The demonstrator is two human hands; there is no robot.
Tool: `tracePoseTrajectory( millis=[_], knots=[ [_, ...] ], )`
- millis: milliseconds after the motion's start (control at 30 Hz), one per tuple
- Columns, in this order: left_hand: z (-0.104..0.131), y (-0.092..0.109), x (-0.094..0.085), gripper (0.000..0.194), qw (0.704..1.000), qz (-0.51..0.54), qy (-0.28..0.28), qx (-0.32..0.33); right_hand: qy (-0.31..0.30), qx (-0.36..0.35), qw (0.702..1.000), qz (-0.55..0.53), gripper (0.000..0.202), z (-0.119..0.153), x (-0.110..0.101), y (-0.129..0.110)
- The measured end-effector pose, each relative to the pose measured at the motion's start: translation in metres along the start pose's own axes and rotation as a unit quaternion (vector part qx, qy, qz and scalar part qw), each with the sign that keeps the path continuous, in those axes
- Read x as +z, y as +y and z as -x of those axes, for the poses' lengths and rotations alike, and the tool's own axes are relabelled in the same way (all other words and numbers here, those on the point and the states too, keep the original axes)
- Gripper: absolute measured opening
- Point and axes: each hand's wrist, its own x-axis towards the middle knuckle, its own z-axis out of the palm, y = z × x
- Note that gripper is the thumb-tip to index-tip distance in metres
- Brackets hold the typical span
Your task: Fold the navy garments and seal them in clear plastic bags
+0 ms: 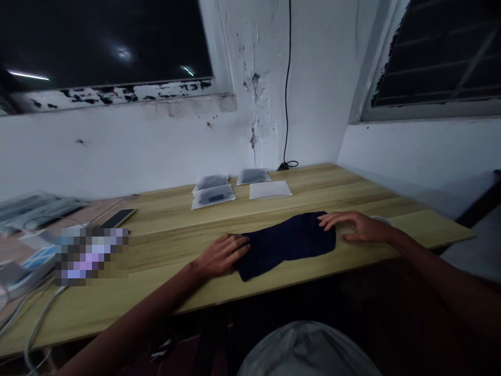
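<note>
A dark navy piece of cloth lies spread out lengthwise on the wooden table near its front edge. My left hand rests at the cloth's left end, palm down, fingers stretched over its edge. At the opposite end, the fingertips of my right hand touch the cloth's upper right corner. Its thumb is apart from the other fingers, and both hands look open. The exact kind of cloth item cannot be made out.
Several frosted packets, including a front-left one and a whiter flat one, lie toward the wall. A dark phone-like slab, a blurred-out patch and cables are at left. A black cord hangs down the wall.
</note>
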Motion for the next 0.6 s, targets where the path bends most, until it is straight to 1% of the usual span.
tracePoseTrajectory(
  millis=[33, 100, 133, 167, 200, 300, 367, 400, 467, 500, 567, 600],
  knots=[
    [-0.001, -0.003, 0.002, 0.041, 1.0, -0.003, 0.008, -0.027, 0.036, 0.036, 0.999, -0.012, 0.034, 0.0, -0.002, 0.001],
    [-0.005, -0.009, 0.004, 0.047, 0.997, 0.016, 0.009, -0.076, 0.108, 0.134, 0.985, 0.002, 0.039, -0.002, -0.002, 0.007],
    [-0.008, -0.013, 0.005, 0.047, 0.995, 0.035, 0.004, -0.091, 0.122, 0.181, 0.976, 0.021, 0.041, -0.004, -0.001, 0.011],
    [-0.01, -0.016, 0.006, 0.046, 0.994, 0.053, -0.002, -0.099, 0.116, 0.22, 0.968, 0.044, 0.041, -0.008, 0.001, 0.015],
    [-0.012, -0.018, 0.006, 0.044, 0.992, 0.068, -0.007, -0.102, 0.094, 0.248, 0.962, 0.065, 0.039, -0.013, 0.003, 0.019],
    [-0.015, -0.022, 0.009, 0.03, 0.994, 0.078, -0.008, -0.081, 0.024, 0.28, 0.954, 0.108, 0.034, -0.035, 0.003, 0.025],
    [-0.015, -0.022, 0.01, 0.024, 0.996, 0.066, 0.006, -0.056, 0.014, 0.304, 0.941, 0.149, 0.029, -0.053, -0.001, 0.02],
    [-0.015, -0.021, 0.011, 0.023, 0.997, 0.059, 0.014, -0.047, 0.027, 0.316, 0.931, 0.179, 0.025, -0.063, -0.002, 0.014],
    [-0.016, -0.018, 0.012, 0.025, 0.997, 0.051, 0.032, -0.039, 0.088, 0.32, 0.909, 0.252, 0.017, -0.081, 0.001, -0.004],
    [-0.017, -0.015, 0.011, 0.026, 0.997, 0.053, 0.038, -0.04, 0.129, 0.302, 0.899, 0.288, 0.016, -0.089, 0.007, -0.015],
    [-0.021, -0.01, 0.008, 0.028, 0.995, 0.08, 0.044, -0.044, 0.199, 0.219, 0.896, 0.332, 0.021, -0.103, 0.029, -0.038],
    [-0.023, -0.007, 0.004, 0.028, 0.992, 0.105, 0.046, -0.049, 0.209, 0.162, 0.901, 0.344, 0.025, -0.109, 0.043, -0.049]
  ],
)
